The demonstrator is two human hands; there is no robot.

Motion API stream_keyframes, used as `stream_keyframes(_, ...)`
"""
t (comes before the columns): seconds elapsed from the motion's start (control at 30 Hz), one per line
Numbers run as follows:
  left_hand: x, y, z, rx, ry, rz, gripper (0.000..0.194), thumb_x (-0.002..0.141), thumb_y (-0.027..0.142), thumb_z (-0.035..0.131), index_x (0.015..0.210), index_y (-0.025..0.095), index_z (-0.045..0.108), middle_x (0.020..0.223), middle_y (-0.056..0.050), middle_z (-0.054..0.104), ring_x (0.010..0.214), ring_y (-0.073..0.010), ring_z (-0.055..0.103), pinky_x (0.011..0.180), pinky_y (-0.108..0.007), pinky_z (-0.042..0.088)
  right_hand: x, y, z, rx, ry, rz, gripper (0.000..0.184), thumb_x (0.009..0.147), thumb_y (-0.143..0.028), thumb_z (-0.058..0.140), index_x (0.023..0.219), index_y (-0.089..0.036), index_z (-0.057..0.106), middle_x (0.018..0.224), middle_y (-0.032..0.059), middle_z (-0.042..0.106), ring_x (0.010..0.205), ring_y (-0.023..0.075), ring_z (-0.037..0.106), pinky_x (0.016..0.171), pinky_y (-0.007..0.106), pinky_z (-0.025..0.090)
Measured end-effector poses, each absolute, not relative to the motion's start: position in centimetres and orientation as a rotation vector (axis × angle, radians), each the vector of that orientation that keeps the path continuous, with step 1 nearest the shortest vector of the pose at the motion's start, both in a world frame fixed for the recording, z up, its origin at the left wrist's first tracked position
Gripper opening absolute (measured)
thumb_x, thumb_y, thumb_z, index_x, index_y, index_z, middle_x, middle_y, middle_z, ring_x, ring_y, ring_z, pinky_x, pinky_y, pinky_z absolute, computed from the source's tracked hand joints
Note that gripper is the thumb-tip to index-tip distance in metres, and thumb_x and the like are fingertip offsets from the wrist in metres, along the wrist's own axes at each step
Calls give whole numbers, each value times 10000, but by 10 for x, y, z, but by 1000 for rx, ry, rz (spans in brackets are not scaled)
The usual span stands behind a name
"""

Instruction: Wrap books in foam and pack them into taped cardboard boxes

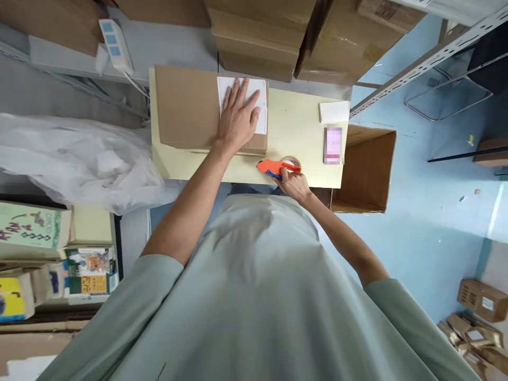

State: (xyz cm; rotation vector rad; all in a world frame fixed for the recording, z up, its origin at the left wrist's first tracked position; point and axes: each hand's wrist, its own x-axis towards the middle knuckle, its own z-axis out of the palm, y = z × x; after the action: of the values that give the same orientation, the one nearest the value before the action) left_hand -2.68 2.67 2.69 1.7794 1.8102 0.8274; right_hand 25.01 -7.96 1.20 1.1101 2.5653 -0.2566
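A closed cardboard box [186, 106] lies on a pale yellow table [293, 121], with a white label [262, 92] on its top right. My left hand [237, 114] lies flat on that label, fingers spread. At the table's near edge my right hand [293, 183] grips the handle of an orange tape dispenser [278, 166] that carries a roll of tape.
A white pad [334, 111] and a pink phone [332, 144] lie at the table's right end. An open cardboard box [367, 169] stands on the blue floor to the right. Stacked cartons [278, 37] fill the back. A plastic bag [75, 159] lies left, and a power strip [113, 45] behind it.
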Motion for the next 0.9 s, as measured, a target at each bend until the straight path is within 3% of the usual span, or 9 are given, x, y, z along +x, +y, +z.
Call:
stream_keyframes(0.1,-29,26,24,1782,1821,875,828,891,993,360,1336,366,667,1688,83,599,1733,17,-129,1472,-292,22,240,-78,5,1129,2534,-263,629,1229,-486,179,1411,5,526,971,223,802,861,301,768,763,340,508)
stream_keyframes(0.27,-31,30,22,1858,1875,766,960,934,991,115,1383,288,590,1750,77,538,1699,41,15,1455,-284,-7,230,-76,-6,1214,2509,-239,620,1220,-489,214,1456,7,504,1003,239,806,839,290,763,745,327,528)
stream_keyframes(0.33,-31,30,20,1864,1890,753,978,916,1009,103,1364,294,597,1731,79,560,1700,29,34,1458,-290,-1,227,-77,-9,1243,2512,-232,596,1219,-484,223,1443,-16,515,1022,239,806,840,278,762,744,318,535)
stream_keyframes(0.43,-32,30,16,1824,1887,813,910,876,1037,242,1304,340,640,1625,70,660,1730,-12,-21,1476,-319,30,222,-83,-13,1300,2506,-232,553,1217,-457,239,1411,-28,530,1005,231,801,824,267,763,720,306,539)
stream_keyframes(0.53,-30,33,17,1777,1892,875,825,869,968,424,1393,377,663,1642,60,633,1764,-86,-64,1494,-367,83,217,-89,-15,1358,2491,-231,543,1216,-443,262,1411,-13,532,967,229,797,808,271,772,693,305,550)
stream_keyframes(0.63,-22,46,26,1715,1920,908,854,843,870,600,1540,377,639,1672,-6,585,1784,-229,-80,1510,-439,86,211,-93,-12,1401,2477,-254,539,1219,-439,279,1427,-9,528,952,227,797,818,275,783,689,303,560)
stream_keyframes(0.73,-6,63,37,1641,1963,889,959,801,781,754,1621,317,576,1712,-83,525,1781,-341,-97,1507,-522,2,204,-94,-6,1433,2444,-295,527,1218,-438,309,1417,-2,528,934,225,797,830,273,786,690,288,562)
stream_keyframes(0.9,17,75,35,1631,2071,770,861,835,598,835,1547,195,569,1823,-146,381,1795,-332,-30,1491,-549,-59,197,-95,2,1462,2401,-343,518,1217,-410,311,1422,14,527,919,224,795,819,265,792,685,272,569)
